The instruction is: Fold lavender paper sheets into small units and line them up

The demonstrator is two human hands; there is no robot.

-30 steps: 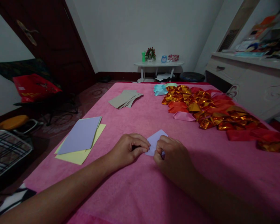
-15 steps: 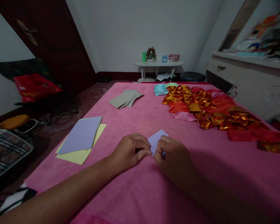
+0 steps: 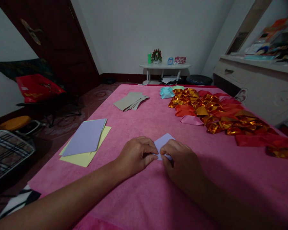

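A small folded lilac paper lies on the pink cloth in front of me. My left hand has its fingers curled and pinches the paper's near left edge. My right hand is closed too, with its fingertips pressed on the paper's near right edge. Most of the paper's near half is hidden under both hands; only its far corner shows.
A lilac sheet on yellow sheets lies to the left. Grey cards are fanned farther back. Gold, red, pink and blue folded pieces fill the right side. A white cabinet stands at right, a small table beyond.
My two hands have drawn closer together over the lilac paper, covering a little more of it. The view has shifted slightly.
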